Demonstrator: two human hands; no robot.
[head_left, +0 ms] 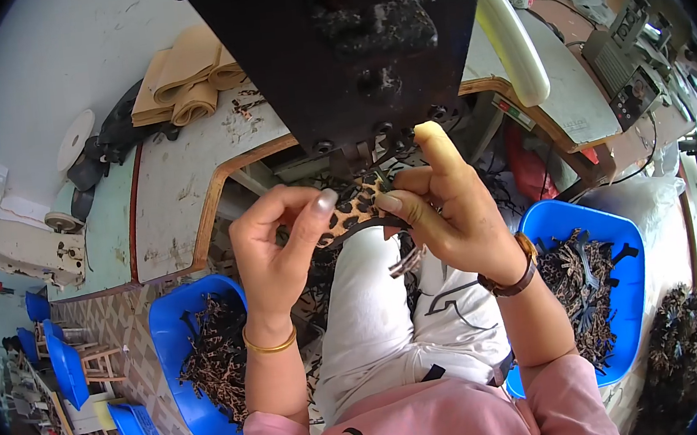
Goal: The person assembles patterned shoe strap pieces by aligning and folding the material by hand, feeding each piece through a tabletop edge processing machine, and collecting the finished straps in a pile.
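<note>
A leopard-print strap piece point(350, 214) with a dark edge stretches between my two hands, just below the black machine head point(324, 67). My left hand point(278, 237) pinches its left end between thumb and fingers. On the other end, my right hand point(449, 207) presses its thumb over the piece, while the index finger points up toward the bolts at the machine's lower edge. The strap's upper edge sits close to the metal part point(353, 159) under the head; whether they touch I cannot tell. Below my right hand hang thin strips point(407, 263), partly hidden.
Blue tubs point(162, 347) point(636, 298) heaped with leopard-print and black strips stand on both sides of my legs. The worktable point(195, 208) curves around the machine, with brown paper rolls point(193, 72) at its back left. A control box point(622, 70) sits at the right.
</note>
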